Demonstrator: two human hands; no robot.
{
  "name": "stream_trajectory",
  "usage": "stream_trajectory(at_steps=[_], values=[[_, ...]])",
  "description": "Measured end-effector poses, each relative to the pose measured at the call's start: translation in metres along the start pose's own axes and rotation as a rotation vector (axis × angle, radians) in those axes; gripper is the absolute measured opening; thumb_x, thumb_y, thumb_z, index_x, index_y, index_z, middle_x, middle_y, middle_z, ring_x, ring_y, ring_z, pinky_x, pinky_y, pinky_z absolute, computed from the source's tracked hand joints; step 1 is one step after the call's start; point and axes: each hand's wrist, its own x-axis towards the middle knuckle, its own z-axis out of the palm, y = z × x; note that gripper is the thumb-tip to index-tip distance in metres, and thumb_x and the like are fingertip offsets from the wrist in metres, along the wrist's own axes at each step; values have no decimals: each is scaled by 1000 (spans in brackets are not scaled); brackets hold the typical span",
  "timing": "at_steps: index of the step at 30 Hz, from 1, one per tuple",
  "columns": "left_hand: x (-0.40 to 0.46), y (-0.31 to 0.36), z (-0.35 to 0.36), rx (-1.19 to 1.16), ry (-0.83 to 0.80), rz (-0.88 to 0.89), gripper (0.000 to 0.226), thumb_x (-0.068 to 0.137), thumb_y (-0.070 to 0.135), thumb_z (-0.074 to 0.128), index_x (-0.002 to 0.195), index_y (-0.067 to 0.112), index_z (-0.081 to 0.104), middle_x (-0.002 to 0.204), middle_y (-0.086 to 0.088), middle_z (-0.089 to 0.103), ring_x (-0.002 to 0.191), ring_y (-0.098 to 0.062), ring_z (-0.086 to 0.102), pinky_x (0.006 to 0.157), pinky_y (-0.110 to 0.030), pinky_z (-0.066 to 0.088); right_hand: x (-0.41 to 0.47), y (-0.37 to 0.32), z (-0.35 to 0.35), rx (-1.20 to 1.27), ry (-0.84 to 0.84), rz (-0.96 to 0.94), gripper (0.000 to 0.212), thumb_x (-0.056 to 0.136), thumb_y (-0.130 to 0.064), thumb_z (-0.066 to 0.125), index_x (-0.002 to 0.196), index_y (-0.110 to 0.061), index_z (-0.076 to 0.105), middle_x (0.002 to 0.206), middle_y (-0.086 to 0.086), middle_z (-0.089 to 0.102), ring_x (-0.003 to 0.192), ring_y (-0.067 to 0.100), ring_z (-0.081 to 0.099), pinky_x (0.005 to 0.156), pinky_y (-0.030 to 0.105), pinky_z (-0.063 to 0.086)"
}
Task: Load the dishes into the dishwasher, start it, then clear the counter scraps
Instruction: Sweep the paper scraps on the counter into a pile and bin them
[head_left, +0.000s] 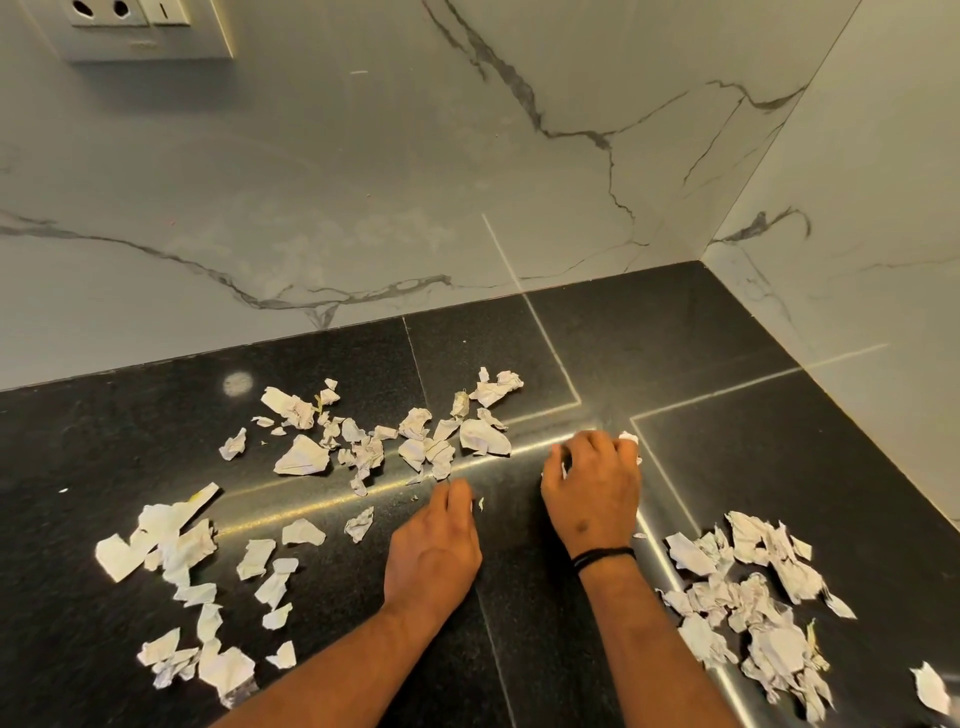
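Torn and crumpled white paper scraps lie in three groups on the black counter (727, 457): a middle pile (384, 434) toward the wall, a left pile (182, 571) near the front, and a right pile (753, 587). My right hand (592, 488) lies palm down just right of the middle pile, its fingers curled over a few white scraps (629, 440) that show at the fingertips. My left hand (434, 551) rests on the counter in front of the middle pile; its fingers are bent down, with a tiny scrap (480, 503) beside them. Whether it holds anything is hidden.
A marble-patterned wall (363, 182) backs the counter and meets a side wall (857, 208) at the right corner. A socket plate (140, 26) sits high on the left. One more scrap (930, 691) lies at the far right front edge.
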Motion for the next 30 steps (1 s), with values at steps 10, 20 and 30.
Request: stream_trajectory(at_steps=[10, 20, 30], values=[[1, -1, -1, -5, -1, -13, 15, 100, 25, 54, 89, 26, 43, 70, 10, 46, 47, -12, 40, 42, -28, 32, 59, -39, 34, 33, -524, -345, 51, 107, -31, 31, 156, -19, 29, 166, -2, 17, 153, 24, 12, 124, 47, 14], [1, -1, 1, -36, -8, -30, 8, 101, 26, 48, 94, 26, 46, 73, 10, 50, 52, -11, 43, 46, -31, 40, -30, -4, 7, -14, -141, 8, 34, 95, -24, 54, 125, -12, 65, 138, 6, 60, 137, 37, 43, 115, 53, 34], [0, -1, -1, -20, -56, -25, 11, 105, 34, 39, 96, 26, 41, 80, 6, 52, 58, -16, 47, 51, -32, 36, -27, -34, 19, 4, -497, -338, 55, 105, -31, 28, 158, -18, 21, 167, -1, 8, 154, 23, -3, 125, 48, 8]])
